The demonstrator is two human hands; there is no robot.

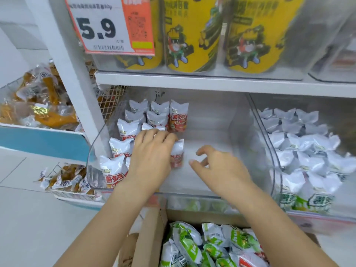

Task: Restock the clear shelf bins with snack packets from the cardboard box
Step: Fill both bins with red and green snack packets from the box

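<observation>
Red-and-white snack packet [177, 154] upright in the middle clear bin [202, 192], at the near right end of the packet rows, gripped along its left edge by the left hand [152, 151], fingers [163, 135] curled over its top. Right hand [217, 162] just to the right of it, apart from it, fingers loosely spread and slightly bent, holding nothing. More upright red-and-white packets [134, 128] packed in rows along the bin's left side, from near edge to far wall. Wide bare floor across the bin's right half, up to the curved transparent wall. Next bin to the right [273, 166] heaped with crinkled silvery green-label packets [308, 147]. Near and below, an open cardboard box [152, 237], flap raised on the left, filled with glossy green-and-white packets [192, 245]. Above, a white shelf board [212, 83] carrying yellow cylindrical tubs [190, 33] and a 5.9 price tag [107, 26]. At left, a white upright post [77, 83], wire baskets of brown vacuum-packed snacks [42, 97], pale tiled floor [25, 218].
</observation>
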